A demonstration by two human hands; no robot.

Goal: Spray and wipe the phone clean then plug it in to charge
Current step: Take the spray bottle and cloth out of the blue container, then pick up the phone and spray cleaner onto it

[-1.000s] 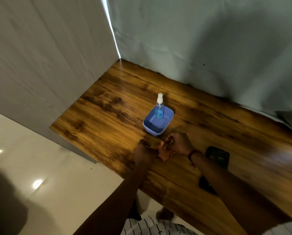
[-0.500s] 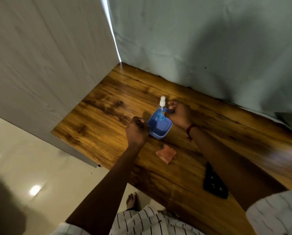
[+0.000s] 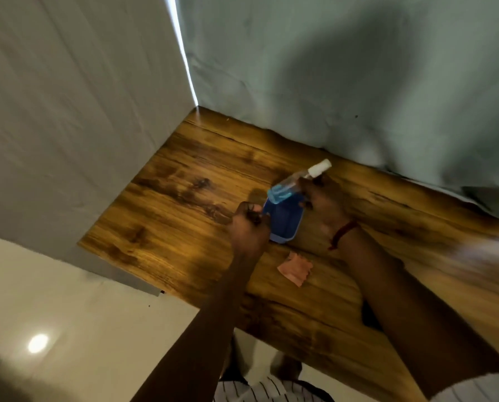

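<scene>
Beneath both hands a wooden table (image 3: 184, 198) is spread, with open board left of the fingers and a curtained wall close beyond them. At its near edge the phone (image 3: 368, 314) is glimpsed, mostly hidden under the right forearm, well behind the fingers. A blue tray (image 3: 284, 224) is steadied by the curled left hand (image 3: 247, 220). A pink cloth (image 3: 296, 268) is left just behind. The spray bottle (image 3: 296, 184) is gripped in the right hand (image 3: 320, 203), tilted, nozzle pointing away up-right.
</scene>
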